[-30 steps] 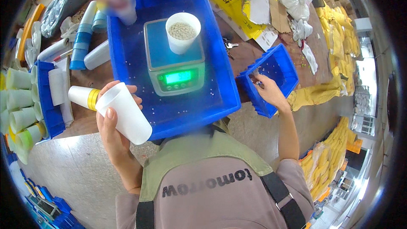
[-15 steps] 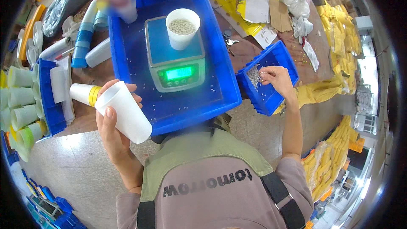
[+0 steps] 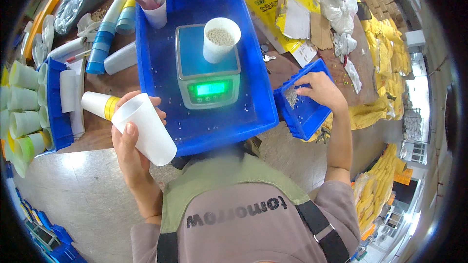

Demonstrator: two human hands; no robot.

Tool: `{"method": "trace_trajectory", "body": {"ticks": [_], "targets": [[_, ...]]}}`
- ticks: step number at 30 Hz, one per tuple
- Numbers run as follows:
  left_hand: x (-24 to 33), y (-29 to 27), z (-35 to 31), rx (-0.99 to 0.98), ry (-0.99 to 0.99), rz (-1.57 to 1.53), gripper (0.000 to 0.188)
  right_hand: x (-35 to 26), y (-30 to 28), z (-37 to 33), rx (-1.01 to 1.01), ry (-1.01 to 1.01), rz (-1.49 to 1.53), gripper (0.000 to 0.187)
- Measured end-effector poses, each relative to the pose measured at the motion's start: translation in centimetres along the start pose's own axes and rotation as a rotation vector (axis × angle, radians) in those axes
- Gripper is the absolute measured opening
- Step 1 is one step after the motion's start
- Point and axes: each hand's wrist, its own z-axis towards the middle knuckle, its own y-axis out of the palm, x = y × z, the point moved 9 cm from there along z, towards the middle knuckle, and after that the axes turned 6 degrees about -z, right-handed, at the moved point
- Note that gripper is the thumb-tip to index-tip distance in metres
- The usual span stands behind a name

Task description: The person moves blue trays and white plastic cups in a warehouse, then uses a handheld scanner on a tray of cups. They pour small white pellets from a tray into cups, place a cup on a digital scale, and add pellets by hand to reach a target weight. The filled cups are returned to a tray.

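Note:
My left hand is wrapped round a tilted white plastic cup, its mouth facing up and left. Behind that hand lies a stack of white cups with yellow bands. My right hand reaches into a small blue bin, fingertips pinched together beside a heap of pale pellets; whether they hold any is too small to tell. A white cup partly filled with pellets stands upright on a digital scale with a lit green display. The scale sits inside a large blue tray.
A cup of tools stands in the tray's far left corner. Stacked blue cups lie left of the tray. A blue bin wall borders many pale cups at far left. Keys, cardboard and yellow sacks lie to the right.
The view has shifted slightly, so the tray and scale sit a little farther right. My left hand keeps hold of its cup; my right hand stays at the small bin, its fingers more bent down.

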Motion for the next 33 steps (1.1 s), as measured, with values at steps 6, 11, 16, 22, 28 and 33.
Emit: {"method": "trace_trajectory", "body": {"ticks": [6,11,16,22,28,33], "targets": [[0.1,1.0,0.3,-0.047,-0.015,-0.040,0.074,-13.5,-8.7,4.6,0.571,-0.559,0.110,0.017],[0.5,1.2,0.4,-0.048,-0.014,-0.024,0.074,-17.2,-4.2,13.0,0.082,-0.458,-0.204,0.013],[0.4,0.8,0.2,-0.030,-0.021,-0.057,0.073,-18.1,-3.0,15.3,0.041,-0.515,-0.266,0.012],[0.6,0.5,0.2,-0.012,-0.010,-0.056,0.074,-17.3,-5.2,14.3,0.159,-0.569,-0.056,0.016],[0.5,0.9,0.5,-0.009,-0.002,-0.004,0.075,-13.7,-8.6,12.5,0.061,-0.446,0.379,0.025],[0.4,1.0,0.5,-0.015,-0.006,0.009,0.077,-5.4,-7.9,5.1,-0.028,-0.148,0.619,0.025]]}}
